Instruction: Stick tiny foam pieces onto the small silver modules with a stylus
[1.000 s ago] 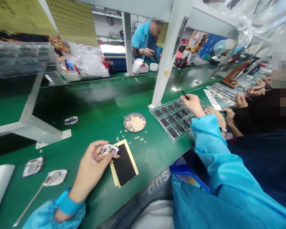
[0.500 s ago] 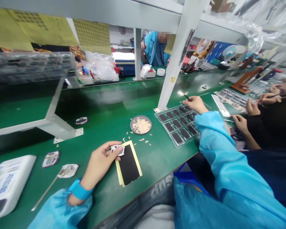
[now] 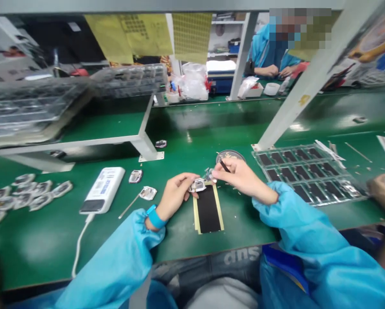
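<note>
My left hand pinches a small white-framed part above the top end of a black sheet with yellow edges. Close to its right, my right hand holds a dark thin tool and has a small clear piece at its fingertips. Behind my right hand is a round dish, partly hidden by it. A clear tray with rows of dark rectangular pieces lies to the right.
On the left are a white power bank with a cable, a part with a strip and several white-framed parts. A metal post stands behind the tray. A neighbour's hand is at the right edge.
My right hand has moved left from the tray to beside my left hand, now with a clear piece at its fingertips. The view has turned left.
</note>
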